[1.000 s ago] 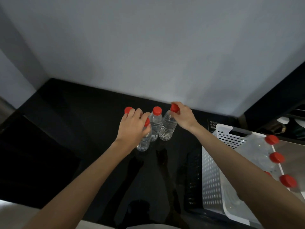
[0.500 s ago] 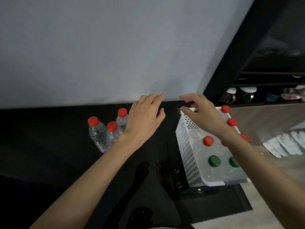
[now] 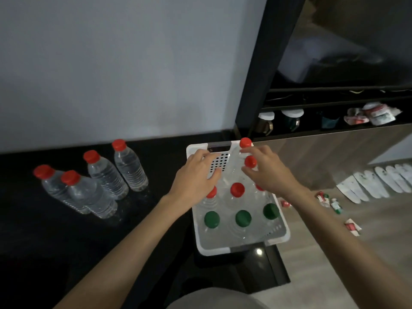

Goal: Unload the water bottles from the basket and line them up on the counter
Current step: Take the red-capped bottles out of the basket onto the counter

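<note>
A white perforated basket (image 3: 213, 250) stands at the right end of the black counter (image 3: 44, 241). It holds upright clear bottles, some with red caps (image 3: 237, 189) and three with green caps (image 3: 243, 218) in the near row. My left hand (image 3: 196, 177) hovers open over the basket's far left corner, above a red-capped bottle (image 3: 211, 193). My right hand (image 3: 266, 172) reaches in at the far right, with its fingers and thumb on either side of a red cap (image 3: 250, 162), not closed on it. Several red-capped bottles (image 3: 104, 175) stand grouped on the counter to the left.
A grey wall backs the counter. A dark post (image 3: 256, 85) rises just behind the basket, with a shelf of cups (image 3: 292, 119) to its right. The counter ends right of the basket, and below it small packets (image 3: 352, 227) and white slippers (image 3: 379, 184) lie on the wooden floor.
Both hands let go of the bottles on the counter and swung right. They now reach down into the basket, and my view has turned with them.
</note>
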Available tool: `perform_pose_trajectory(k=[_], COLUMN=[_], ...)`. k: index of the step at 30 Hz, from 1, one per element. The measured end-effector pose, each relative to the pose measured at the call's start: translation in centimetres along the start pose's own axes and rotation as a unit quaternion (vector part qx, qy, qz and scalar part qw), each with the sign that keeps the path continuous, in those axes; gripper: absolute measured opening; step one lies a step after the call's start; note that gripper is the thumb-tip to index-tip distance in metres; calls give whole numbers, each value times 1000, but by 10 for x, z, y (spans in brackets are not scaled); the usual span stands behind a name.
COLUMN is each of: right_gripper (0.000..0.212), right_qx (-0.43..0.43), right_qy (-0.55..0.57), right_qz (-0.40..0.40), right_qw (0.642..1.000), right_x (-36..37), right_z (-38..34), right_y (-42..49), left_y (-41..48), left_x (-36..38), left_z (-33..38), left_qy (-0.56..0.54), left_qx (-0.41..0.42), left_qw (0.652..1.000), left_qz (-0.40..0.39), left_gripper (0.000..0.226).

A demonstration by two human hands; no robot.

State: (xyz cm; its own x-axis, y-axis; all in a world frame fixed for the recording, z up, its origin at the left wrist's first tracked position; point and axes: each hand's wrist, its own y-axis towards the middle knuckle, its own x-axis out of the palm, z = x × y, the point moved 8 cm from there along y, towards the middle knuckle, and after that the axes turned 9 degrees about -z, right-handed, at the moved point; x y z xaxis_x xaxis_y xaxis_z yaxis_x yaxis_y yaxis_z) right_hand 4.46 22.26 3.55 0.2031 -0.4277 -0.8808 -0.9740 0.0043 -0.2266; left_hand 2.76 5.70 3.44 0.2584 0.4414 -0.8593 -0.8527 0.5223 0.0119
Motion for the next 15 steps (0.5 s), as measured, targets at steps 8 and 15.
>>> perform_pose_trajectory(k=[8, 15], right_gripper=[30, 22], right_qx=[-29, -124], right_qy=[-68, -59], right_qz=[-80, -38], right_qw=[994, 990], right_x=[32, 29], right_z=[25, 4], right_y=[36, 41], left_y=[-36, -44], left_x=[43, 45], left_z=[-16, -14], left_qy=[3, 54], left_qx=[-84, -76], left_qw=[996, 994], left_qz=[-25, -58], left_gripper=[45, 31])
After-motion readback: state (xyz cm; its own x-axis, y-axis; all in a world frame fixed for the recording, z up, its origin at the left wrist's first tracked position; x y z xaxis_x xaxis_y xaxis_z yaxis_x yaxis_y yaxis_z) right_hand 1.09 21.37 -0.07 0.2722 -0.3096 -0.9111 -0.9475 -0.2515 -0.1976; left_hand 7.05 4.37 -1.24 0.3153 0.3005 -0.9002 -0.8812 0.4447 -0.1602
